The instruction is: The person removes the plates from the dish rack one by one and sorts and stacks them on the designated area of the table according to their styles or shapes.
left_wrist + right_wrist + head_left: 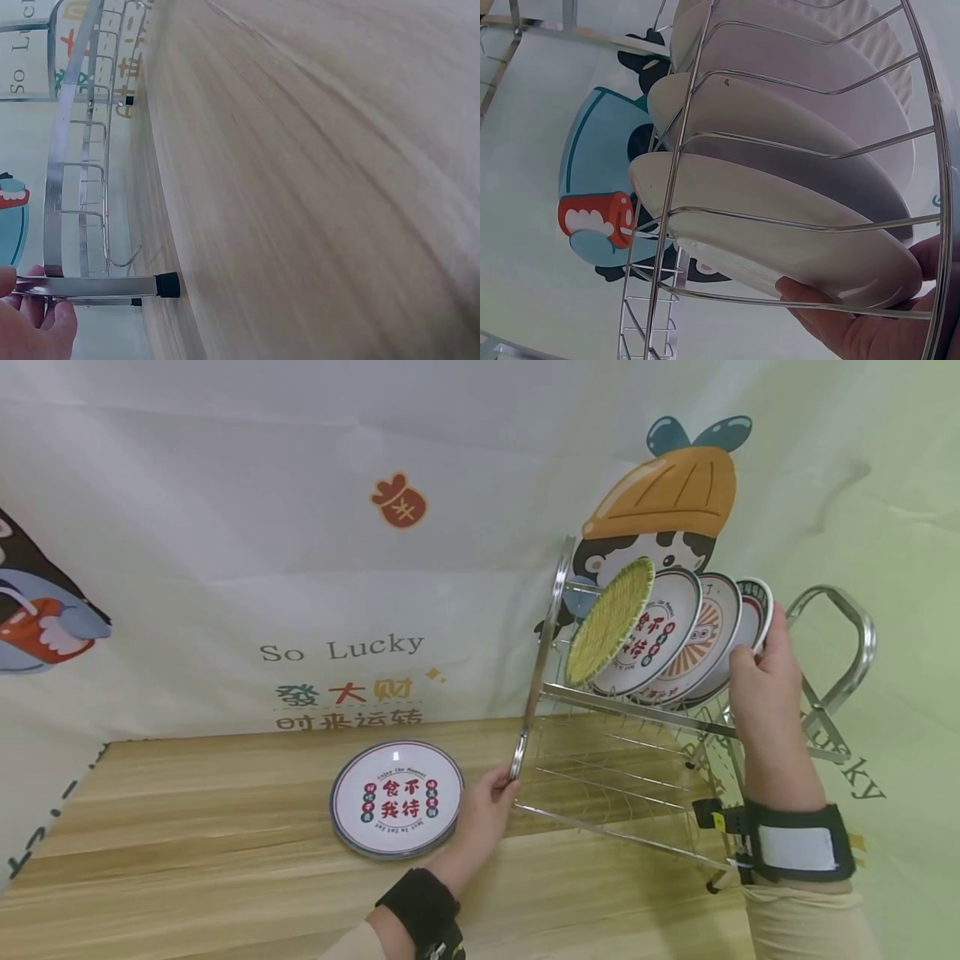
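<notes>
My right hand [772, 702] pinches the rim of a white plate [795, 225] with a patterned edge, at the right end of the upper tier of a metal dish rack [637, 703]. To its left in that tier lean a plate with an orange ray pattern [701, 639], a plate with red characters [660, 627] and a round green woven tray [611, 622], all upright. My left hand [483, 810] grips the rack's metal post low on the near left side; in the left wrist view its fingers [64, 319] curl round the metal near a black-capped foot [168, 285].
On the wooden table [225, 860], left of the rack, lies a white plate with red characters [397, 797]. Below the loaded tier is a lower wire tier [615, 785]. A looped metal handle [862, 647] sticks out at the rack's right, and a printed cloth [225, 527] hangs behind.
</notes>
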Demonstrator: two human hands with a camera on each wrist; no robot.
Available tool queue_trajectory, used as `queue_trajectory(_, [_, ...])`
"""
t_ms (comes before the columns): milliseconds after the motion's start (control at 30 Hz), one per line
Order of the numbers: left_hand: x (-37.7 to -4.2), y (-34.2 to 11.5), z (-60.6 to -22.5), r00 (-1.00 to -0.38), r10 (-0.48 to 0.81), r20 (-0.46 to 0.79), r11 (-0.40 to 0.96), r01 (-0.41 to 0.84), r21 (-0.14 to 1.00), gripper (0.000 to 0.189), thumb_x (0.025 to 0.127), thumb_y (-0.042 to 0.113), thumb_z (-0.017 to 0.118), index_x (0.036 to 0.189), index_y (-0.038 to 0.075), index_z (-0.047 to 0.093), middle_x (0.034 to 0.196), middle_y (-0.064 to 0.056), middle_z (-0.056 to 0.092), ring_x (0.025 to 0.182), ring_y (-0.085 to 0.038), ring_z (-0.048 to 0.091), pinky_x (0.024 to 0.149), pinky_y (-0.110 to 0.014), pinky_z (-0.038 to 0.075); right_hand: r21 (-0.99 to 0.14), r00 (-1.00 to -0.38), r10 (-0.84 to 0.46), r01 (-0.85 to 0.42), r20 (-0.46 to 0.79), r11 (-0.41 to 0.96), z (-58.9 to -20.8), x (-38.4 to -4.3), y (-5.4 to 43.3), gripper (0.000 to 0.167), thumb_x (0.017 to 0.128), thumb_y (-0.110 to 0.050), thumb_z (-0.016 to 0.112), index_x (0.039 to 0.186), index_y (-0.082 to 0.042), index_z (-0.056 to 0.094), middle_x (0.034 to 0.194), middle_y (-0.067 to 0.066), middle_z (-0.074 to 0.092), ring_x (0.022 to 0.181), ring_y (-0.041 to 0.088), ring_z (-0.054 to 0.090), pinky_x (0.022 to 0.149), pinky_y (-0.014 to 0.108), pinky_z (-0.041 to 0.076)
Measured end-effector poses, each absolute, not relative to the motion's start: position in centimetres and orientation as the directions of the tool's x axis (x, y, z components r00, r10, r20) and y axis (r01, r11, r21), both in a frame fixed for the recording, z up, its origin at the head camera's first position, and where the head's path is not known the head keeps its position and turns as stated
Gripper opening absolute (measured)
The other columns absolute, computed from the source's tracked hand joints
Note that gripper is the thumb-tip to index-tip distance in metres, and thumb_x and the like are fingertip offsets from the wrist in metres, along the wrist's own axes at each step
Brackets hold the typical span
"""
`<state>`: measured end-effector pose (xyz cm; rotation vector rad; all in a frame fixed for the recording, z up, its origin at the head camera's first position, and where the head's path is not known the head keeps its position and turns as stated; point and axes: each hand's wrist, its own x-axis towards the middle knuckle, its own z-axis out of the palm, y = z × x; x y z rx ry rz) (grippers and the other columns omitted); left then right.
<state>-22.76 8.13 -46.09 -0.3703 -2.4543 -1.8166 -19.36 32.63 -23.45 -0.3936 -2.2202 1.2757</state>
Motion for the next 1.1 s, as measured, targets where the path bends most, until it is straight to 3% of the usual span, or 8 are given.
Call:
queue_trajectory(167, [-23.1,8.0,-45.8,-0.970,0.159,0.183,0.308,0.225,0.925,0.025,0.091,0.013,0.061,0.112,0.001,0.063,0.101,-0.013,0.070,0.089,-0.020,0.067,0.074,-0.020,0.057,-0.881,-0.809,0.509,-0.023,0.294,0.472,-23.3,-19.5,32.6,0.063,0.096,-0.008,0.027,0.146,-0.045,0.017,0.152,-0.001,0.032,0.127,0.017,0.042,0.099,0.035,0.048])
queue_trajectory(367, [-23.4,7.8,-45.8,-0.967,0.156,0.200,0.338,0.242,0.910,0.023,0.090,0.014,0.062,0.108,-0.001,0.065,0.097,-0.012,0.071,0.089,-0.022,0.068,0.075,-0.024,0.057,-0.955,-0.818,0.521,-0.112,0.245,0.274,-22.8,-19.7,32.7,0.068,0.092,0.001,0.029,0.149,-0.035,0.019,0.157,-0.007,0.020,0.134,0.013,0.035,0.070,0.009,0.049])
queue_trajectory(567, [-23.7,7.7,-46.0,-0.966,0.156,0.204,0.347,0.247,0.905,0.021,0.090,0.014,0.062,0.106,0.002,0.066,0.096,-0.010,0.071,0.090,-0.021,0.068,0.075,-0.024,0.057,-0.949,-0.810,0.529,-0.103,0.254,0.297,-22.4,-20.0,32.9,0.067,0.091,0.002,0.030,0.149,-0.032,0.025,0.156,-0.006,0.024,0.128,0.012,0.038,0.057,0.008,0.046])
queue_trajectory(800, [-23.6,7.7,-45.8,-0.967,0.155,0.201,0.343,0.243,0.907,0.021,0.090,0.015,0.063,0.106,0.002,0.067,0.095,-0.010,0.071,0.089,-0.020,0.068,0.072,-0.021,0.057,-0.960,-0.785,0.561,-0.157,0.263,0.230,-21.8,-19.8,33.3,0.063,0.090,0.003,0.031,0.146,-0.026,0.035,0.143,0.007,0.042,0.100,0.007,0.048,0.060,0.009,0.048])
queue_trajectory(967, [-23.6,7.7,-45.8,-0.967,0.153,0.205,0.338,0.246,0.908,0.020,0.090,0.014,0.063,0.105,0.003,0.067,0.097,-0.010,0.071,0.090,-0.021,0.068,0.074,-0.023,0.057,-0.962,-0.724,0.640,-0.256,0.255,0.094,-21.4,-19.4,33.8,0.059,0.092,0.004,0.029,0.142,-0.025,0.041,0.140,0.003,0.047,0.106,0.008,0.052,0.071,0.009,0.052])
queue_trajectory(1100, [-23.5,7.7,-45.9,-0.973,0.148,0.179,0.342,0.220,0.914,0.020,0.090,0.015,0.063,0.107,0.004,0.068,0.098,-0.009,0.072,0.090,-0.019,0.068,0.074,-0.023,0.057,-0.941,-0.675,0.699,-0.339,0.236,-0.010,-21.4,-19.1,34.2,0.058,0.093,0.006,0.029,0.137,-0.025,0.048,0.135,0.002,0.051,0.101,0.010,0.055,0.066,0.011,0.054])
